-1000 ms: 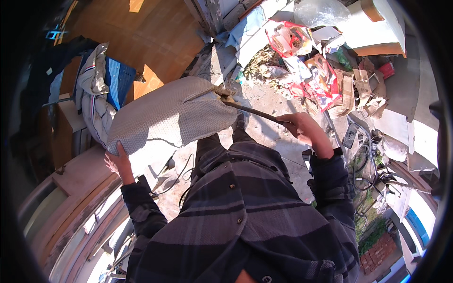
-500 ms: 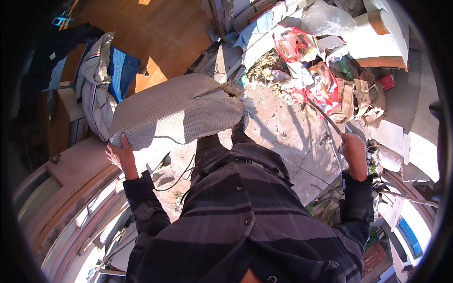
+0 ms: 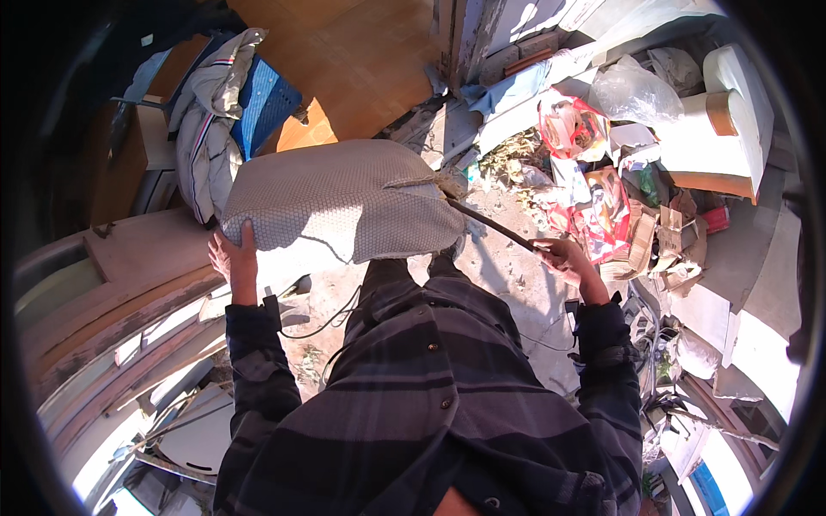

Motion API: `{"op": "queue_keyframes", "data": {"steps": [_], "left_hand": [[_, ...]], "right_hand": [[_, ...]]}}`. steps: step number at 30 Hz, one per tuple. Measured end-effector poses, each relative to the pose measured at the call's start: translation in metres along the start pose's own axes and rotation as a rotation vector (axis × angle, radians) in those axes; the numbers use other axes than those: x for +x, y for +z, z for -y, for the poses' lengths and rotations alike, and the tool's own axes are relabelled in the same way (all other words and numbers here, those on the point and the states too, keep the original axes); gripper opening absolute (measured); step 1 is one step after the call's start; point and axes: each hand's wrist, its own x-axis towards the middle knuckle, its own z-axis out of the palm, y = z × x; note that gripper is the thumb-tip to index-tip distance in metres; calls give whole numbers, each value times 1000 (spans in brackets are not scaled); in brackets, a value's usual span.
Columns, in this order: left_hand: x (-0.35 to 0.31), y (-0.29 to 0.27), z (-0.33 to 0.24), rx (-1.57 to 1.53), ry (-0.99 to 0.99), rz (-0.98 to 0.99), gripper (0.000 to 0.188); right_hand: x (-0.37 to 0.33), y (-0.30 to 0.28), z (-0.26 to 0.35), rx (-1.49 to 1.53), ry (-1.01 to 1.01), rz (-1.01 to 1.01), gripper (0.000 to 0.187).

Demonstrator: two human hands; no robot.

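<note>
A grey, honeycomb-textured padded cushion lies across in front of my legs, with a slit in its right side. At its near left corner my left hand grips the edge, thumb on top and fingers along the outer side. My right hand is closed round a thin dark stick. The stick slants up and left, its far end reaching the cushion's right end by the slit. Whether that tip touches the cushion or passes inside, I cannot tell.
Red and white bags, torn cardboard and clear plastic pile up at the right. A pale jacket hangs by a blue panel at far left. A black cable crosses the floor near my legs.
My right hand has swung left with the stick, bringing its far end from the bags over to the cushion's right end. My left hand keeps hold of the cushion corner.
</note>
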Motion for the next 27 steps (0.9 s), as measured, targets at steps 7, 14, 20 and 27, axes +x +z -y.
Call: {"op": "queue_keyframes", "data": {"steps": [7, 14, 20, 27], "left_hand": [[-8, -4, 13, -81, -5, 58, 74], [-17, -5, 14, -89, -32, 94, 73], [-19, -5, 18, -120, 22, 42, 69], [-20, -8, 25, -170, 94, 23, 65]], "right_hand": [[56, 73, 37, -515, -188, -82, 28], [79, 134, 21, -483, -181, -205, 28], [103, 144, 10, -457, -233, -199, 29], [121, 154, 32, -534, -258, -239, 28]]}}
